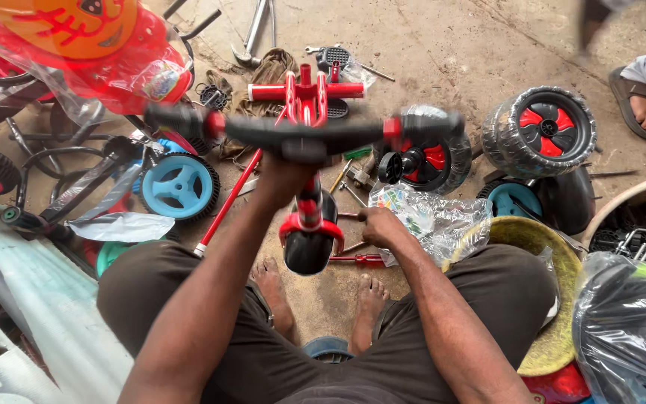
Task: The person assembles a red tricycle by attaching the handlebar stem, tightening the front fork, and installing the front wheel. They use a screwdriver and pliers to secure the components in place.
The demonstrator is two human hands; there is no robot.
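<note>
Handlebar (304, 135) of a small red and black tricycle front assembly stands upright between the person's knees, its black bar blurred and its red stem running down to a black front wheel (308, 251) under a red mudguard, just above the bare feet on the concrete floor (443, 45). Left hand (284, 176) is closed round the stem just under the bar and steadies it; right hand (377, 223) is curled shut low beside the wheel, seemingly on a small tool or bolt that I cannot make out. Judging by this, the step in hand looks like fixing the front wheel or fork, and the next move would call for holding the stem steady while the lower hand works at the axle. A red screwdriver (360, 259) lies just beside the wheel, crumpled clear plastic wrap (428, 217) is next to the right hand, a red frame (304, 93) lies beyond the bar, a blue wheel (179, 187) to the left, black and red wheels (540, 131) to the right, and another person's sandalled foot (641, 101) at the far right
</note>
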